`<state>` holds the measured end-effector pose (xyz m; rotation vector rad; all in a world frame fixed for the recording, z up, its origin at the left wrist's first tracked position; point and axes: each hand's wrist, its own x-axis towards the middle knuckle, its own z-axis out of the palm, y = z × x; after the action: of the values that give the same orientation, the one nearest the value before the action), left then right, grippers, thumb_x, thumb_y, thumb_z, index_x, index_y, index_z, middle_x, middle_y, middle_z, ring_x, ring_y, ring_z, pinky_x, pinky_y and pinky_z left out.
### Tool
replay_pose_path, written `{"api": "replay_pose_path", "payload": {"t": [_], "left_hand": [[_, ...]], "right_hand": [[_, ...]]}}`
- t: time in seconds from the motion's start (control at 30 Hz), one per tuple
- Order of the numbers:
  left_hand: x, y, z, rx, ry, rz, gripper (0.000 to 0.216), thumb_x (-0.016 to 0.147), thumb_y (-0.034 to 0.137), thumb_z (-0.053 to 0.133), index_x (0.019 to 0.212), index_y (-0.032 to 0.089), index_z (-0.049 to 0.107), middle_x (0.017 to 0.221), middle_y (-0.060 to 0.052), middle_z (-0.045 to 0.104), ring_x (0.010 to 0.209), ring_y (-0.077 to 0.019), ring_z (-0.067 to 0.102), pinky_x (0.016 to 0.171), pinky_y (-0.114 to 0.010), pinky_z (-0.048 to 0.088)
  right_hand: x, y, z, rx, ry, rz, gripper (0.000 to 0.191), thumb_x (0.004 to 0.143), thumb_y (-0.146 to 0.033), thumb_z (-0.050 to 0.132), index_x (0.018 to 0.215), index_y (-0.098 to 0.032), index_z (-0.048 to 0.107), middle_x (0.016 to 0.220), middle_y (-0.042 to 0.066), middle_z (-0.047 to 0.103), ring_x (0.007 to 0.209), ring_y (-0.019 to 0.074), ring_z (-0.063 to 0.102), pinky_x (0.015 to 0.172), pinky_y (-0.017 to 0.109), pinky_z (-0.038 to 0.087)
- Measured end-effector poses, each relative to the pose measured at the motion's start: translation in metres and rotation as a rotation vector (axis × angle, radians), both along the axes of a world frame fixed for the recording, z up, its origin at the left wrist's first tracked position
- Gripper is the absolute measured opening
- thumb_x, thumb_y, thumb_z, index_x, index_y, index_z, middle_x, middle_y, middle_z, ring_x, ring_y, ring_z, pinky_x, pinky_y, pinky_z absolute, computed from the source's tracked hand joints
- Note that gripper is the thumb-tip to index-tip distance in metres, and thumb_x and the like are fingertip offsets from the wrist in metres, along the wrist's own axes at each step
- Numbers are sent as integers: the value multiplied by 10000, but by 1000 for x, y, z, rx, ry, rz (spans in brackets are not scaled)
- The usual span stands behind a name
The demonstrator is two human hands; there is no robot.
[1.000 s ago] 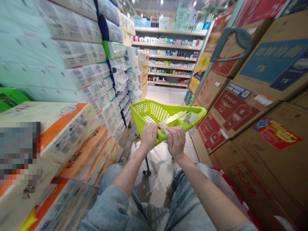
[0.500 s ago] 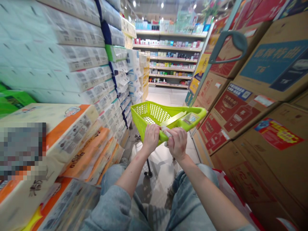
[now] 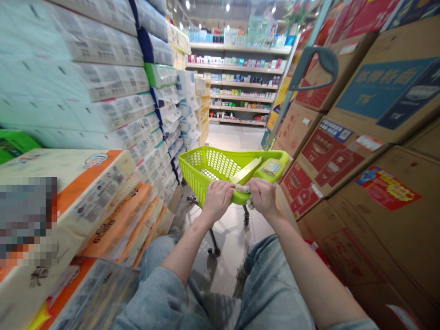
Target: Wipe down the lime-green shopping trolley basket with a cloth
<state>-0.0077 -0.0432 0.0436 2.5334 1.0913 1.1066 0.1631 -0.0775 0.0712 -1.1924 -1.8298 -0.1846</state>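
Note:
A crumpled white strip [image 3: 242, 188], perhaps tissue or wipe, stretches between my two hands in front of a lime-green shopping cart [image 3: 194, 176]. My left hand [image 3: 219, 198] is closed at the strip's left end, its fingers overlapping the cart's near side in view. On the other end my right hand [image 3: 263, 195] is closed too, and part of the white strip dangles below its fingers. Whether either hand also touches the cart I cannot tell. The cart has a perforated basket, a pale yellow bar [image 3: 246, 169] across it and a label panel [image 3: 271, 167] at its right end.
Stacked tissue packs [image 3: 113, 78] wall the left side, with orange-and-cream packs [image 3: 103, 183] close by. Cardboard cartons [image 3: 388, 91] line the right, behind a pole with a grey handle [image 3: 318, 68]. Product shelves [image 3: 240, 82] stand ahead beyond tiled floor [image 3: 233, 137].
My right hand has shifted right, away from my left, and more of the white strip shows between them. The cart sits slightly further left in view, with another wheel now visible.

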Motion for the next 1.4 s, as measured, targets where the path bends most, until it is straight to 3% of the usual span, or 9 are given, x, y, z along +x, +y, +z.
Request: {"api": "replay_pose_path", "payload": {"t": [0.27, 0.5, 0.73, 0.9, 1.0, 1.17, 1.3, 1.4], "left_hand": [[6, 6, 10, -59, -29, -100, 428, 981, 329, 224, 994, 218, 637, 998, -13, 670, 958, -170, 542, 906, -358, 371], [10, 11, -2, -86, -82, -117, 473, 984, 335, 195, 931, 200, 646, 917, -31, 661, 884, -174, 541, 858, -342, 407], [11, 3, -5, -34, 9, 6, 416, 977, 336, 237, 941, 198, 627, 891, -36, 639, 880, -189, 523, 849, -355, 400], [6, 7, -6, -93, -47, -9, 360, 967, 337, 280, 1029, 220, 615, 962, -23, 659, 945, -188, 546, 883, -361, 406], [6, 6, -8, -104, -114, -2, 328, 953, 326, 329, 1172, 213, 545, 1070, -38, 653, 1033, -185, 551, 968, -377, 382], [10, -7, -14, -29, -133, 27, 399, 934, 357, 386, 1305, 211, 413, 1274, -83, 557, 1226, -194, 458, 1132, -457, 166], [9, -13, -15, -11, -141, 3, 432, 915, 366, 435, 1308, 191, 406, 1282, -107, 548, 1230, -207, 457, 1099, -447, 240], [6, -12, -14, -15, -159, -23, 428, 906, 367, 456, 1296, 193, 422, 1271, -109, 559, 1204, -215, 480, 1074, -447, 279]], "right_hand": [[25, 7, 9, -165, 94, 75, 453, 936, -374, 322, 535, -205, 442, 530, -8, 471, 518, 119, 468, 526, 253, 327], [40, 6, 9, -202, 48, 99, 472, 941, -384, 313, 545, -199, 491, 544, -2, 512, 529, 122, 484, 551, 257, 351], [19, -11, 4, -43, -88, -114, 420, 958, -281, 253, 761, -188, 613, 756, 63, 637, 760, 185, 551, 756, 324, 394], [1, -17, -1, -50, -119, -256, 407, 970, -284, 255, 848, -189, 631, 840, 78, 651, 868, 206, 551, 883, 364, 378], [-3, -16, 2, -83, -121, -269, 397, 975, -298, 252, 904, -190, 627, 887, 72, 664, 910, 204, 558, 967, 385, 348], [-4, -17, -1, -51, -61, -212, 361, 972, -297, 257, 977, -197, 604, 953, 65, 669, 950, 202, 560, 1013, 417, 332], [-15, -29, -20, 52, 20, -195, 311, 941, -313, 327, 1115, -195, 556, 1097, 104, 612, 1098, 229, 512, 1045, 465, 324], [-23, -37, -32, 73, 11, -220, 420, 920, -346, 371, 1303, -189, 439, 1261, 140, 516, 1250, 263, 407, 1084, 523, 267]]}}
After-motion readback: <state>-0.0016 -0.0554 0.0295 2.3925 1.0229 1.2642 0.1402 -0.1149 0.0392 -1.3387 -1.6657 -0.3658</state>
